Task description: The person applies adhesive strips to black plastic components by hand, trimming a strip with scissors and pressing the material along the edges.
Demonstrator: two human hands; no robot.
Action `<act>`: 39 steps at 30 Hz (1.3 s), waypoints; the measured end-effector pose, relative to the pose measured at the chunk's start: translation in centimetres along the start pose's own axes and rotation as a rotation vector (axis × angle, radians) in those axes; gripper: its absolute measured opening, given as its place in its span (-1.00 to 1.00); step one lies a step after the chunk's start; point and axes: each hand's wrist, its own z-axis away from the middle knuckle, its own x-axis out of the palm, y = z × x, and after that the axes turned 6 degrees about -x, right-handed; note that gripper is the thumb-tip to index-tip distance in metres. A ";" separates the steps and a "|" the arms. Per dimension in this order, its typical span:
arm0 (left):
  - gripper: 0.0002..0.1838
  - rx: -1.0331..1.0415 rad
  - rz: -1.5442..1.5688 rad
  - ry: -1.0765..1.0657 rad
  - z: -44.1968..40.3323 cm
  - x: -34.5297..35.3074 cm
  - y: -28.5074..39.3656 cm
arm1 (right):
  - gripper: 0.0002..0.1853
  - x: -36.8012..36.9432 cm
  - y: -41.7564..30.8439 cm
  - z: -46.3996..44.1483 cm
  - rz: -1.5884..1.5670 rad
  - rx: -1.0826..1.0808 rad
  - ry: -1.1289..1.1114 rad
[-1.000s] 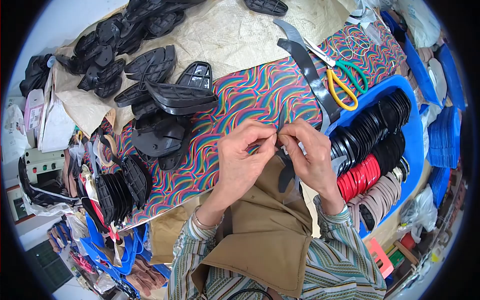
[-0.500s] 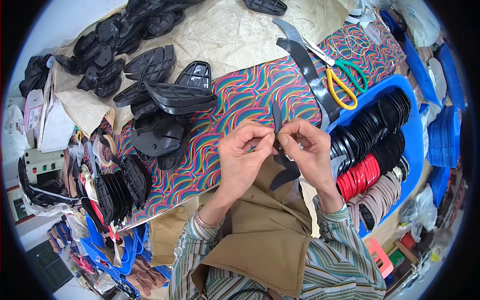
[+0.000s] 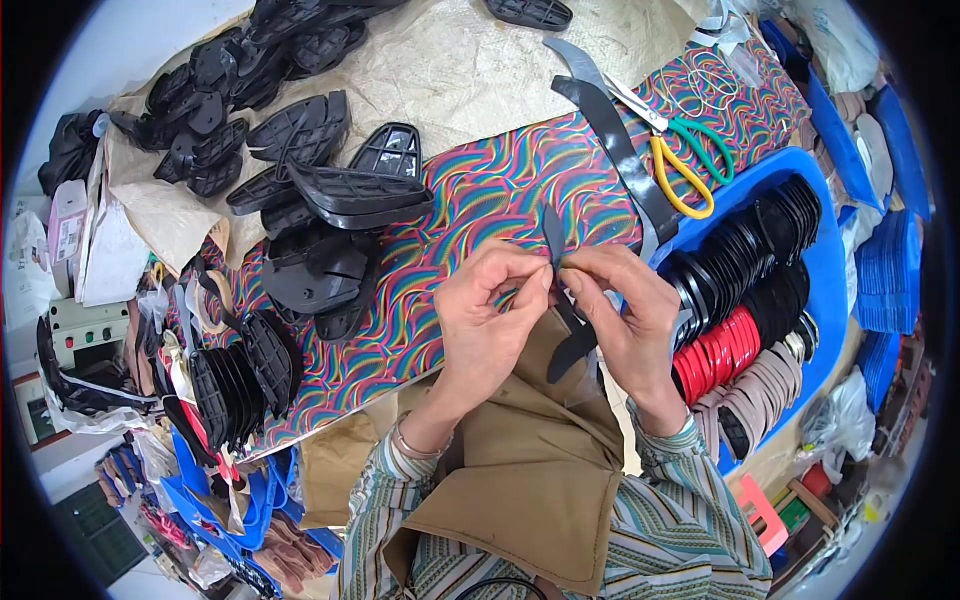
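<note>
Black strap pinched by left fingers and right fingers above patterned table; seemingly control box at room's edge.

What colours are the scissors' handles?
The scissors have one yellow and one green handle, clearest in the head view.

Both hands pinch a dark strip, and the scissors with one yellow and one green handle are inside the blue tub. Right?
No, the scissors aren't inside the blue tub; the head view shows them on the table beside it. The rest holds: left hand and right hand pinch a dark strip.
</note>
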 end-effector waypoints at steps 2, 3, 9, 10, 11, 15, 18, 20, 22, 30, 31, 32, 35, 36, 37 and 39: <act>-0.91 0.035 -0.198 0.002 0.1 -0.4 0.2 | -0.86 -0.2 0.0 -0.1 0.076 -0.086 -0.019; -0.89 0.053 -0.295 0.003 0.1 -0.4 0.3 | -0.85 -0.3 0.1 -0.1 0.076 -0.090 -0.036; -0.83 0.264 -0.503 0.015 0.1 0.1 1.2 | -0.82 -0.6 0.1 -0.3 0.108 -0.143 -0.091; -0.82 0.275 -0.521 0.023 0.1 0.3 1.2 | -0.82 -0.6 0.0 -0.3 0.109 -0.143 -0.090; -0.81 0.287 -0.538 0.030 0.2 0.3 1.2 | -0.83 -0.6 0.0 -0.3 0.086 -0.120 -0.089; -0.82 0.268 -0.507 0.035 0.2 0.2 1.1 | -0.84 -0.9 0.2 -0.3 0.003 -0.050 -0.103; -0.81 0.280 -0.543 0.029 0.2 0.1 1.1 | -0.84 -1.2 0.6 -0.3 -0.073 0.004 -0.133; -0.81 0.286 -0.558 0.024 0.2 0.2 1.1 | -0.85 -1.5 0.6 -0.5 -0.048 -0.017 -0.155; -0.81 0.297 -0.562 0.022 0.2 0.4 1.4 | -0.86 -1.6 0.5 -0.6 -0.036 -0.029 -0.167; -0.79 0.352 -0.597 0.029 0.2 0.7 0.9 | -0.88 -1.2 0.8 -0.6 -0.105 0.066 -0.156; -0.79 0.346 -0.583 0.038 0.3 0.7 0.9 | -0.88 -1.3 0.8 -0.6 -0.147 0.110 -0.161; -0.79 0.345 -0.585 0.039 0.2 0.6 0.9 | -0.89 -1.4 0.7 -0.7 -0.189 0.154 -0.166; -0.79 0.289 -0.554 0.021 0.1 0.4 1.0 | -0.90 -1.7 0.7 -0.9 -0.204 0.170 -0.184; -0.79 0.289 -0.552 0.021 0.1 0.4 1.0 | -0.90 -1.8 0.7 -0.9 -0.176 0.144 -0.196; -0.79 0.285 -0.551 0.019 0.1 0.5 1.0 | -0.90 -1.8 0.7 -0.9 -0.148 0.117 -0.208; -0.79 0.278 -0.548 0.015 0.0 0.7 1.1 | -0.90 -1.6 0.7 -0.8 -0.128 0.086 -0.191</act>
